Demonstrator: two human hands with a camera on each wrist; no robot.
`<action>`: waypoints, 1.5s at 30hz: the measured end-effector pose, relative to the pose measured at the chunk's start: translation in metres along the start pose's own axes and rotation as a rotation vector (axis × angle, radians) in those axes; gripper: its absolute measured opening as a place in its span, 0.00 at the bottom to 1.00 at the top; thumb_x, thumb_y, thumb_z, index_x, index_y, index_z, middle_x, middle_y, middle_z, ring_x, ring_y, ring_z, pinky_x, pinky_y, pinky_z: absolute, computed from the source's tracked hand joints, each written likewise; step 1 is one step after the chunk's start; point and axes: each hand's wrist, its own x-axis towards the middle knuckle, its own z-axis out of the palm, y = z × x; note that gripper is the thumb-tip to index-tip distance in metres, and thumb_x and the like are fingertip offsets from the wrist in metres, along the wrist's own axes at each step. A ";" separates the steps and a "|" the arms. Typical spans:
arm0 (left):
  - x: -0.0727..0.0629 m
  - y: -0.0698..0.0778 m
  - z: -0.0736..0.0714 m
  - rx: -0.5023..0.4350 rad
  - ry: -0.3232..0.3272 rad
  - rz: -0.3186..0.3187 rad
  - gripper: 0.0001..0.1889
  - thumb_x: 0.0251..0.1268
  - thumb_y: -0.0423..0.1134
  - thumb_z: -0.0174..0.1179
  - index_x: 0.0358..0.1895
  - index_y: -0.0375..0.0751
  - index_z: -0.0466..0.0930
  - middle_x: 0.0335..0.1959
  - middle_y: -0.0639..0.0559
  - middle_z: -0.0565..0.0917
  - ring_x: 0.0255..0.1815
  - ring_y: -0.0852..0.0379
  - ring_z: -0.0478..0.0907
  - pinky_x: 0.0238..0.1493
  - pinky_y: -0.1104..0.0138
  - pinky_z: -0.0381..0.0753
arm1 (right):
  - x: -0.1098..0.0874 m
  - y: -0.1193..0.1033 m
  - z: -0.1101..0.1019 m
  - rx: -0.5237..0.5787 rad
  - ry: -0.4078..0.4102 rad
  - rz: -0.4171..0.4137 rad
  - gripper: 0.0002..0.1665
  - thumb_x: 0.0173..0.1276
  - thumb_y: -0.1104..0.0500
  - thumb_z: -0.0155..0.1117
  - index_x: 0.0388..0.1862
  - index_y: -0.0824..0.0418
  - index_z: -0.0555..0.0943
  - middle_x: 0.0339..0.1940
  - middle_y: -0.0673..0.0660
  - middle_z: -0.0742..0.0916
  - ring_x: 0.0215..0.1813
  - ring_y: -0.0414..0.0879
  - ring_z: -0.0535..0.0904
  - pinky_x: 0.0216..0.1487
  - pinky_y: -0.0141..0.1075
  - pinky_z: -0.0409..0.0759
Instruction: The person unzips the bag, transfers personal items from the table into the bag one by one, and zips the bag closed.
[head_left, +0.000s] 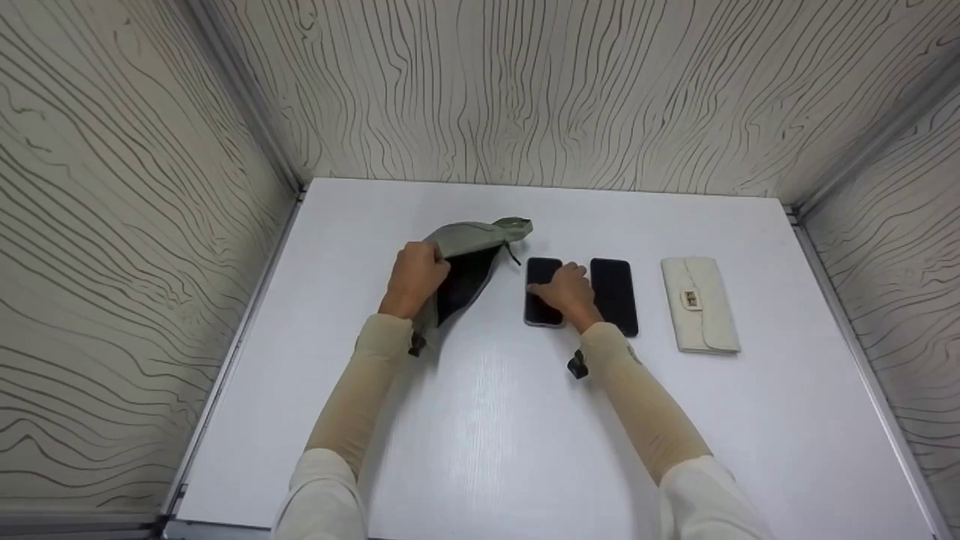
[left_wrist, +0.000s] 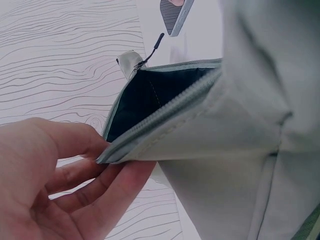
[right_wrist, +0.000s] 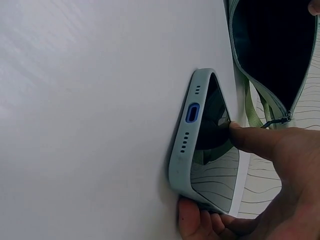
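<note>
My left hand [head_left: 415,276] pinches the zippered edge of a grey-green zip pouch [head_left: 466,238] between thumb and fingers. The pouch's mouth gapes, and its dark lining [left_wrist: 140,97] shows in the left wrist view. A zipper pull [left_wrist: 158,42] dangles at the far corner. To the right, my right hand [head_left: 568,292] grips a smartphone [head_left: 543,313] in a pale case, thumb at one long edge of the screen and fingers curled under the other. Its charging-port end [right_wrist: 186,135] faces the right wrist camera. The phone lies close over the table.
A second dark smartphone [head_left: 613,281] lies just right of my right hand, partly behind the wrist. Farther right is a cream wallet [head_left: 701,330] with a metal clasp [head_left: 691,300]. The white table [head_left: 472,442] is bounded by patterned panels [head_left: 480,90] at the back and sides.
</note>
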 end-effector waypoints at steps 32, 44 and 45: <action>-0.002 0.000 -0.001 -0.005 -0.013 -0.025 0.22 0.67 0.28 0.57 0.16 0.49 0.61 0.14 0.58 0.63 0.17 0.61 0.61 0.19 0.67 0.62 | 0.001 -0.003 0.004 0.112 0.059 -0.017 0.60 0.66 0.42 0.76 0.77 0.78 0.55 0.70 0.76 0.72 0.65 0.66 0.79 0.67 0.54 0.80; -0.002 0.002 -0.002 -0.001 -0.014 -0.020 0.20 0.69 0.29 0.59 0.18 0.47 0.66 0.16 0.56 0.68 0.18 0.60 0.66 0.21 0.67 0.65 | 0.000 -0.009 0.014 0.111 0.068 -0.084 0.46 0.73 0.49 0.68 0.75 0.77 0.61 0.65 0.74 0.78 0.63 0.68 0.81 0.64 0.57 0.81; -0.002 0.002 -0.002 -0.002 -0.013 -0.020 0.20 0.69 0.29 0.59 0.18 0.47 0.66 0.16 0.56 0.69 0.19 0.59 0.66 0.21 0.67 0.65 | 0.000 -0.009 0.015 0.117 0.073 -0.086 0.45 0.73 0.49 0.68 0.74 0.77 0.61 0.65 0.74 0.78 0.63 0.68 0.81 0.63 0.57 0.81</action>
